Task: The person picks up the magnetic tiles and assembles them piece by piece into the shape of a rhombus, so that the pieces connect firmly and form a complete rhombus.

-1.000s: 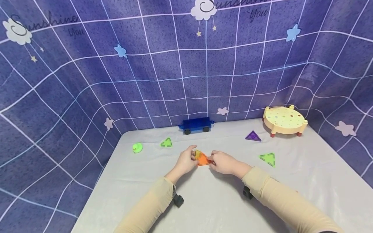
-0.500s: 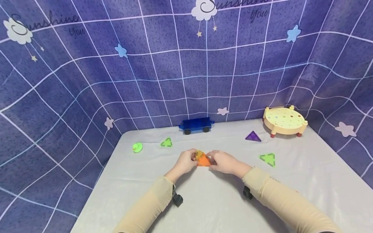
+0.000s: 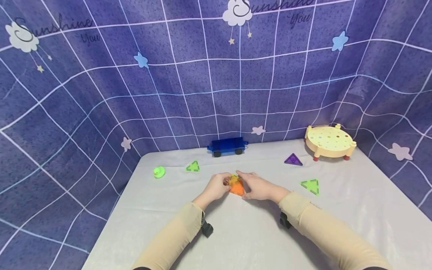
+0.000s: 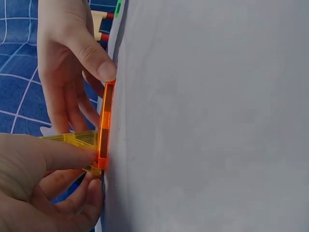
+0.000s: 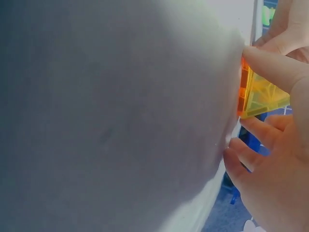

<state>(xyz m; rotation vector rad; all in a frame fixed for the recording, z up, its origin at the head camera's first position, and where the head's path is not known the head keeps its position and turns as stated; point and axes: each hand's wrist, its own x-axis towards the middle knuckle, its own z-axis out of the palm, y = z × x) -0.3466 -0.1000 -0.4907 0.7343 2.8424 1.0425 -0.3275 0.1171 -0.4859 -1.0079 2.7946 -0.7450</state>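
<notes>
In the head view an orange triangular magnetic tile [image 3: 237,188] stands over the table between both hands, with a yellow magnetic tile [image 3: 233,179] joined behind it at an angle. My left hand [image 3: 216,187] pinches the left corner where the two tiles meet; the left wrist view shows its thumb on that joint and its fingers curled below. Spread around the other side is my right hand [image 3: 260,187]. Its thumb tip meets the end of the orange tile [image 4: 106,125], while the straight fingers reach past the yellow tile [image 5: 267,94].
Behind the hands stands a blue wheeled car base [image 3: 227,146]. Left of it lie a green tile [image 3: 193,166] and a green duck [image 3: 159,172]. Toward the right are a purple tile [image 3: 293,159], another green tile [image 3: 311,186] and a cream footed round toy [image 3: 329,140].
My right hand has loosened from its earlier pinch at the orange tile's right side, spreading thumb and index finger. The joined tiles have shifted slightly right and turned a little in my left hand.
</notes>
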